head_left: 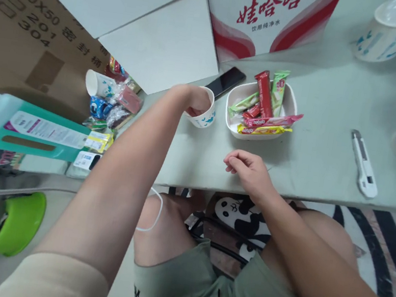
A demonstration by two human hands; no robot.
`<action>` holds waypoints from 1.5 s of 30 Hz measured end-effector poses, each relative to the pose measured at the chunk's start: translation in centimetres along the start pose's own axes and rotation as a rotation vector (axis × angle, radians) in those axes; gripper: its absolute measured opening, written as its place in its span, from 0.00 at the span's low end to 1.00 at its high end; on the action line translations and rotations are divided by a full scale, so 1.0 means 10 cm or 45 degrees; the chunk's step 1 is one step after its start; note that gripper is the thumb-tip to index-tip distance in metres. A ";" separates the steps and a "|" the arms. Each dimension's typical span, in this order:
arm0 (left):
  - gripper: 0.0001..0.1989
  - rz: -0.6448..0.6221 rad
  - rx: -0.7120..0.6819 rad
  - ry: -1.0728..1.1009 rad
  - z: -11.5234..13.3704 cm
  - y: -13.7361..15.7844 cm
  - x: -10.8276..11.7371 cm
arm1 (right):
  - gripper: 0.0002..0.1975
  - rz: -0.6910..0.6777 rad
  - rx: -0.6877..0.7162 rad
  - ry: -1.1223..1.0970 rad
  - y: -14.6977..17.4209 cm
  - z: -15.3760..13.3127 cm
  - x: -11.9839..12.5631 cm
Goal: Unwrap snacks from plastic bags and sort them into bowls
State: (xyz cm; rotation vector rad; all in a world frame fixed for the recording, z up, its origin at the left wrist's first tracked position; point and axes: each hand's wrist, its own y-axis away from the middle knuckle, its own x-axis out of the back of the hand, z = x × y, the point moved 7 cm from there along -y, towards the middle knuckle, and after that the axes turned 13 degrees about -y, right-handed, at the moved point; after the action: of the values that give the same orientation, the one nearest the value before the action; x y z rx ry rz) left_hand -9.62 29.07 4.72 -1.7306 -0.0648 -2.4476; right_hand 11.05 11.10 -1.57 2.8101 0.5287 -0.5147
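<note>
My left hand reaches down into a white paper cup with a blue leaf print; its fingers are hidden inside. Close to the table's front edge, my right hand hovers with the fingers curled together and nothing visible in them. Just beyond it stands a white plastic bowl of wrapped snack bars. Among these are a red bar, a green bar, a pink bar and a yellow bar. A black phone lies flat behind the cup.
White cartons and a red-printed box line the back. At left are a brown carton, a green jug, a tipped paper cup and packaged snacks. A utility knife and more cups sit at right.
</note>
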 end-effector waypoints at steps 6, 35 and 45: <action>0.06 0.339 0.159 0.157 0.37 0.77 0.59 | 0.12 0.038 0.016 0.143 0.03 0.01 0.00; 0.13 0.580 0.385 1.120 -1.11 2.62 0.73 | 0.11 -0.664 0.803 1.297 -1.88 0.13 -3.42; 0.14 0.536 0.385 1.089 -1.17 2.63 0.74 | 0.10 -0.617 0.842 1.891 -2.13 0.35 -3.42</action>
State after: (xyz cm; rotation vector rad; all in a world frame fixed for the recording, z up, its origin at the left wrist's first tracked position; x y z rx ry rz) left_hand -19.24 0.97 6.52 -0.4350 0.0222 -2.4527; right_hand -28.06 18.92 4.82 3.1012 1.4592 1.8120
